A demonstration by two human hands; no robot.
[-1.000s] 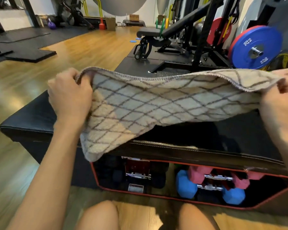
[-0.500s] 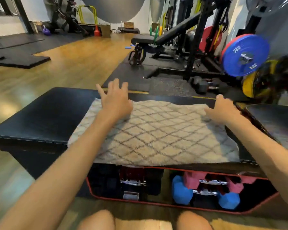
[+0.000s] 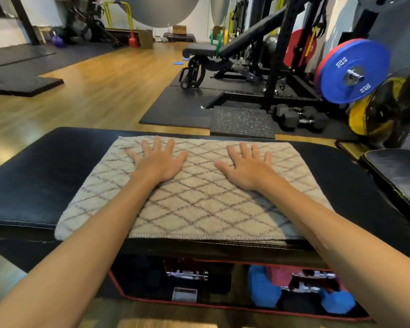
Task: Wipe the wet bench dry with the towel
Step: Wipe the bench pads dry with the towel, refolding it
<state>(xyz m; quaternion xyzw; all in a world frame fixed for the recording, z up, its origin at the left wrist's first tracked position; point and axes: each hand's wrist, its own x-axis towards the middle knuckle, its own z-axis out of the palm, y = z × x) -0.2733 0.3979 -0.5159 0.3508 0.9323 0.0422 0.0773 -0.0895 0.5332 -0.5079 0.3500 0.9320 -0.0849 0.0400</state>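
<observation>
Towel, beige with a dark diamond pattern, lies spread flat across the middle of the black padded bench, its near edge reaching the front lip and its far edge close to the back lip. Both hands lie palm down on its far half. The left hand sits left of centre with its fingers straight and fanned wide, and the right hand sits right of centre, likewise flat with the fingers spread; neither grips the cloth. Bare black bench shows on either side of the towel.

One second ago the towel was held up in the air, pinched at its top corners by both hands and sagging in front of the bench. Half a second ago it was already laid down, with the left hand near its far left corner and the right hand curled at the far right edge, and the near edge hung a little over the front. Now both hands have come inward and flattened out, and the cloth looks smoother and squarer on the pad.

Under the bench, blue dumbbells and pink ones lie in an open red-edged compartment. Beyond the bench are a wooden floor, black mats, an incline bench and a blue weight plate marked 20 KG
</observation>
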